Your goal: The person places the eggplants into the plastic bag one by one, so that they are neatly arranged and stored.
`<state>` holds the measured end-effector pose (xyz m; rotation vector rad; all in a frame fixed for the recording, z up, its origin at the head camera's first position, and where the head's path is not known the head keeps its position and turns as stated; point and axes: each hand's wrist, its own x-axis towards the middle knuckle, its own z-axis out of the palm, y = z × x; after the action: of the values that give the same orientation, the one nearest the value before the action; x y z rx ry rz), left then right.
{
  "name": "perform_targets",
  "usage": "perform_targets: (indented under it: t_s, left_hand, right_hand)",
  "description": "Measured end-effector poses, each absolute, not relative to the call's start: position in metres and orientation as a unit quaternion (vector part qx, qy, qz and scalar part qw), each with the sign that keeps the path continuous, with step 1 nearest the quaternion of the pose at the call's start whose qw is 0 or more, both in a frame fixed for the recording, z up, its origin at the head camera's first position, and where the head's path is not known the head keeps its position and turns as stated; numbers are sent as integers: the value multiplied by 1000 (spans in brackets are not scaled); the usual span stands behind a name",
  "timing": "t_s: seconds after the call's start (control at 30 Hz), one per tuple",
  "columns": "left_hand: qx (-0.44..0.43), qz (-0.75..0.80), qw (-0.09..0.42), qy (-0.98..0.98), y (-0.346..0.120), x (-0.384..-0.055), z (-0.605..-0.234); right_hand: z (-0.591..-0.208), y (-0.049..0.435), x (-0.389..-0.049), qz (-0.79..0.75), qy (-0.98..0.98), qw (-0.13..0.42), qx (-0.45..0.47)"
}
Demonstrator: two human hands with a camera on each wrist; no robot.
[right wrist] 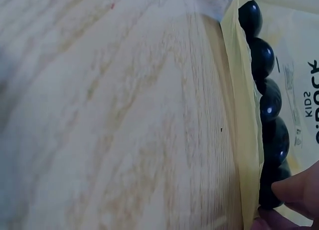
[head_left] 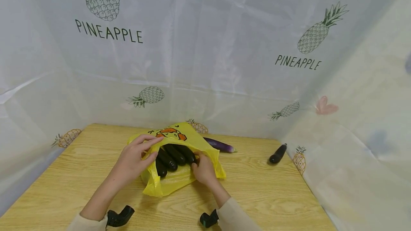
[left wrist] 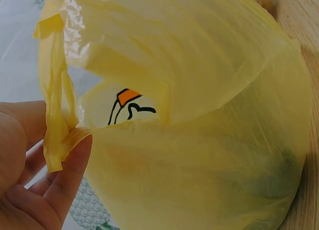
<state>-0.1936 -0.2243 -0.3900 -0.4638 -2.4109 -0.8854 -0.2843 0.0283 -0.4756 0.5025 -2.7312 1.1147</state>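
Left hand [head_left: 136, 158]: clamps fingers on the upper edge of the mouth of the yellow bag [head_left: 202, 146], beside a handle strip.
Right hand [head_left: 204, 168]: reaches in at the right side of the mouth; clamps fingers and thumb on the rounded end of the rightmost eggplant [head_left: 187, 153].
Rightmost eggplant: lies inside the bag, touching the next in the row.
Other eggplants [right wrist: 275, 140]: four more dark, glossy ends in the right wrist view; packed side by side in the bag, ends toward the mouth.
Bag: lies on its side, mouth gaping toward the person, orange-and-black cartoon on the upper face.
Black wrist devices [head_left: 120, 216]: one at each wrist, next to cream sleeves [head_left: 237, 216].
Worktop [head_left: 263, 191]: pale wood grain, beneath the bag.
Purple eggplant [head_left: 221, 145]: lies just beyond the bag's right side, partly hidden; cannot tell if touching.
Small dark eggplant [head_left: 277, 154]: lies near the right edge, well apart from the bag.
Sheet [head_left: 208, 52]: hangs behind and at both sides, printed with pineapples.
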Motion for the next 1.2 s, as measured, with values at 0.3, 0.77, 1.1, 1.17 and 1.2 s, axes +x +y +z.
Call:
perform_targets:
  t_s: [0.3, 0.77, 1.1, 1.17, 1.2]
  left_hand:
    - [-163, -323, 261, -895, -223, -193, -390]
    - [-161, -327, 257, -895, -224, -192, -391]
    - [-157, -329, 253, -896, -227, -192, -389]
    - [-157, -329, 253, -896, -228, -192, -388]
    - [-156, -329, 253, -896, -228, -191, -387]
  right_hand:
    - [-477, 26, -291, 392, -900, 92, 169]
    - [-481, 25, -294, 332, -925, 89, 163]
    - [-476, 30, -285, 351, -913, 78, 193]
    - [-470, 34, -279, 363, -907, 57, 208]
    - [-466, 37, -276, 369, -903, 40, 216]
